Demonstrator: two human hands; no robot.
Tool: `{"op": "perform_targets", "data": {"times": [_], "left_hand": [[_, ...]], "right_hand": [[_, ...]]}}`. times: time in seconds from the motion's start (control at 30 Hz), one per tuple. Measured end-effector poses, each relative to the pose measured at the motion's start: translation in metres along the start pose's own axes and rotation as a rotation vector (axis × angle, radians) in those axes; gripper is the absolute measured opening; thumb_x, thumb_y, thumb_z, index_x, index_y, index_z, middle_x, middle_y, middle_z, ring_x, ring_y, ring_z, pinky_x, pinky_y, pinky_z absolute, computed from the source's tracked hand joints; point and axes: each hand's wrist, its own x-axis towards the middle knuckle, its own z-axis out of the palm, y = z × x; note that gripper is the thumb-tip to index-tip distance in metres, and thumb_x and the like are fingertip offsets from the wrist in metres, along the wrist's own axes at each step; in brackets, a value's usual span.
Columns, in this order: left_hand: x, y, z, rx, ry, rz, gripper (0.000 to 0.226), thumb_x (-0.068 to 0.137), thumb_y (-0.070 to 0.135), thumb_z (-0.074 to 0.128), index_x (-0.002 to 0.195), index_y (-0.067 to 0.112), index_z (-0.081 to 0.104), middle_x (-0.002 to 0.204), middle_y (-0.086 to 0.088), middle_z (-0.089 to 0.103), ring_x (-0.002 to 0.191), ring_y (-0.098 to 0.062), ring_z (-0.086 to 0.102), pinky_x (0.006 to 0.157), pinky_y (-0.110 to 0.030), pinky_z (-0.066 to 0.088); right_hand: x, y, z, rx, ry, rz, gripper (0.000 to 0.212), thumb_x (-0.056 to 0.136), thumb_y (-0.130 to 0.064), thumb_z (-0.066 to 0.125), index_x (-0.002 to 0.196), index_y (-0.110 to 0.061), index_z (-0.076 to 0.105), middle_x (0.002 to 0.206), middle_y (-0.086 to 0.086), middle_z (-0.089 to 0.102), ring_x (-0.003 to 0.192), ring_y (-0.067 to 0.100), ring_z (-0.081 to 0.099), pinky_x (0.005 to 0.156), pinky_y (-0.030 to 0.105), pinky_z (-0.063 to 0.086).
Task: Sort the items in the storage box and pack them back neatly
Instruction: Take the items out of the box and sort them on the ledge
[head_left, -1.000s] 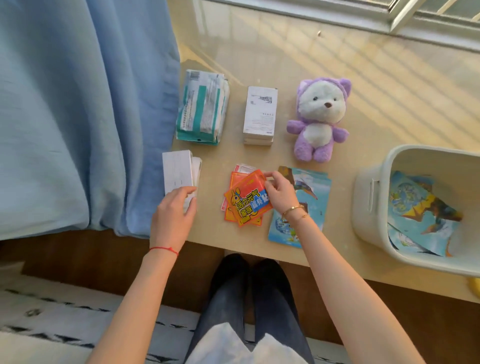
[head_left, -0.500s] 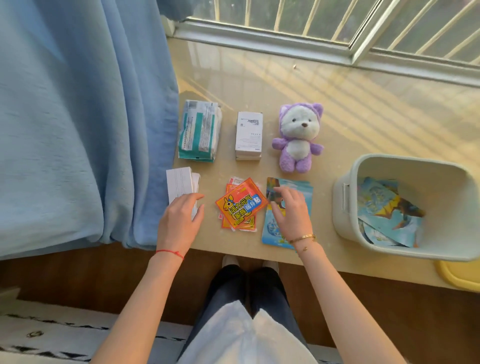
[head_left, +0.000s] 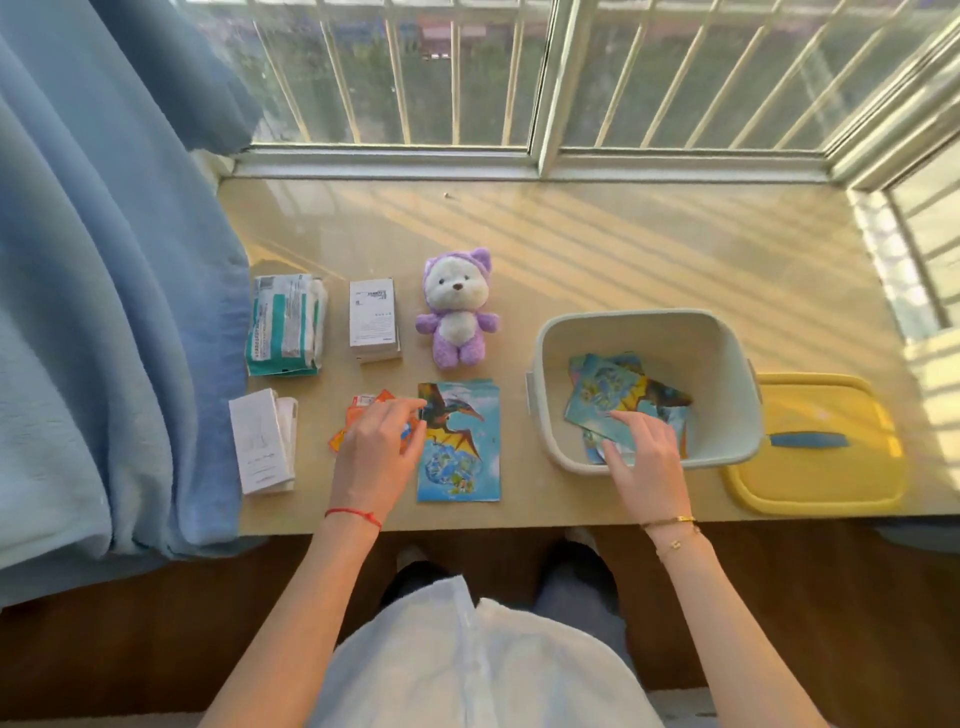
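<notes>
The surface (head_left: 623, 249), a sunlit ledge under a barred window (head_left: 545, 73), has a blue curtain (head_left: 104, 260) hanging over its left end. On it stand the box (head_left: 644, 322) and, just right of it, its yellow lid (head_left: 815, 447). Sorted in rows to the left lie a teal packet (head_left: 285, 325), a white carton (head_left: 371, 325), a plush bear (head_left: 457, 306), a folded leaflet (head_left: 262, 441), orange sachets (head_left: 358, 410) and a stack of dragon packs (head_left: 460, 441).

The sorting step seems nearly done: more dragon packs (head_left: 618, 395) lie loose in the box. The right hand (head_left: 644, 457) reaches inside, fingers on them, apparently pinching one. The left hand (head_left: 379, 447) rests relaxed over the sachets, gripping nothing.

Next, the last packs likely need lifting out onto the matching stack, then packing can begin.
</notes>
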Motion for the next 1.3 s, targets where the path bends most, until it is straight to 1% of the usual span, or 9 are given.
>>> {"op": "perform_targets", "data": {"times": [0.07, 0.17, 0.37, 0.53, 0.77, 0.9, 1.0, 1.2, 1.3], "left_hand": [[0.007, 0.034, 0.020, -0.021, 0.024, 0.021, 0.025, 0.085, 0.016, 0.066, 0.109, 0.019, 0.063, 0.100, -0.001, 0.067, 0.089, -0.019, 0.063, 0.074, -0.032, 0.052], [0.020, 0.081, 0.058, -0.061, 0.042, -0.027, 0.027, 0.084, 0.015, 0.065, 0.111, 0.018, 0.064, 0.102, -0.002, 0.067, 0.093, -0.020, 0.063, 0.080, -0.034, 0.052], [0.040, 0.150, 0.130, -0.088, 0.070, -0.123, 0.028, 0.086, 0.015, 0.063, 0.114, 0.014, 0.064, 0.107, -0.006, 0.066, 0.099, -0.023, 0.062, 0.086, -0.038, 0.051], [0.055, 0.170, 0.184, -0.047, 0.003, -0.196, 0.027, 0.088, 0.020, 0.060, 0.115, 0.016, 0.062, 0.107, -0.005, 0.066, 0.095, -0.024, 0.062, 0.081, -0.038, 0.052], [0.071, 0.163, 0.242, 0.008, -0.083, -0.241, 0.026, 0.089, 0.024, 0.058, 0.115, 0.019, 0.061, 0.109, -0.001, 0.066, 0.098, -0.021, 0.062, 0.083, -0.037, 0.051], [0.076, 0.158, 0.260, 0.016, -0.111, -0.284, 0.027, 0.091, 0.025, 0.056, 0.117, 0.019, 0.061, 0.109, 0.001, 0.066, 0.098, -0.018, 0.061, 0.080, -0.035, 0.052], [0.077, 0.155, 0.268, -0.006, -0.119, -0.324, 0.027, 0.091, 0.025, 0.056, 0.117, 0.019, 0.060, 0.109, 0.002, 0.065, 0.098, -0.017, 0.061, 0.078, -0.033, 0.052], [0.080, 0.154, 0.274, -0.019, -0.130, -0.368, 0.028, 0.091, 0.022, 0.055, 0.118, 0.018, 0.059, 0.109, 0.000, 0.065, 0.099, -0.019, 0.060, 0.078, -0.034, 0.051], [0.083, 0.156, 0.273, -0.025, -0.127, -0.396, 0.028, 0.091, 0.023, 0.055, 0.119, 0.019, 0.059, 0.111, 0.000, 0.064, 0.099, -0.019, 0.060, 0.077, -0.035, 0.052]], "right_hand": [[0.011, 0.035, -0.017, -0.006, -0.024, 0.003, 0.035, 0.085, -0.017, 0.066, 0.119, -0.012, 0.059, 0.114, 0.006, 0.061, 0.112, 0.022, 0.049, 0.101, 0.035, 0.039], [0.035, 0.087, -0.035, -0.013, -0.073, -0.004, 0.037, 0.083, -0.018, 0.069, 0.118, -0.011, 0.059, 0.111, 0.007, 0.062, 0.110, 0.023, 0.051, 0.098, 0.036, 0.043], [0.087, 0.159, -0.045, -0.039, -0.217, -0.061, 0.042, 0.083, -0.019, 0.069, 0.122, -0.010, 0.057, 0.115, 0.008, 0.060, 0.113, 0.025, 0.051, 0.100, 0.033, 0.040], [0.124, 0.195, -0.020, -0.061, -0.363, -0.066, 0.045, 0.085, -0.021, 0.066, 0.126, -0.011, 0.052, 0.121, 0.009, 0.056, 0.117, 0.026, 0.047, 0.103, 0.034, 0.039], [0.158, 0.217, 0.041, -0.130, -0.566, 0.044, 0.051, 0.088, -0.028, 0.063, 0.131, -0.009, 0.042, 0.128, 0.013, 0.047, 0.119, 0.031, 0.045, 0.101, 0.040, 0.040], [0.165, 0.223, 0.066, -0.195, -0.575, 0.020, 0.063, 0.085, -0.031, 0.065, 0.137, -0.009, 0.035, 0.129, 0.015, 0.046, 0.117, 0.033, 0.044, 0.100, 0.041, 0.040], [0.167, 0.226, 0.075, -0.249, -0.548, 0.003, 0.064, 0.083, -0.032, 0.068, 0.134, -0.009, 0.036, 0.126, 0.015, 0.047, 0.115, 0.033, 0.044, 0.098, 0.039, 0.039], [0.173, 0.228, 0.068, -0.149, -0.504, 0.036, 0.037, 0.087, -0.022, 0.062, 0.119, -0.006, 0.053, 0.115, 0.016, 0.050, 0.108, 0.034, 0.047, 0.089, 0.039, 0.044], [0.174, 0.228, 0.048, -0.004, -0.419, 0.028, 0.027, 0.090, -0.013, 0.057, 0.115, -0.006, 0.052, 0.110, 0.017, 0.055, 0.099, 0.036, 0.054, 0.080, 0.039, 0.048]]}}
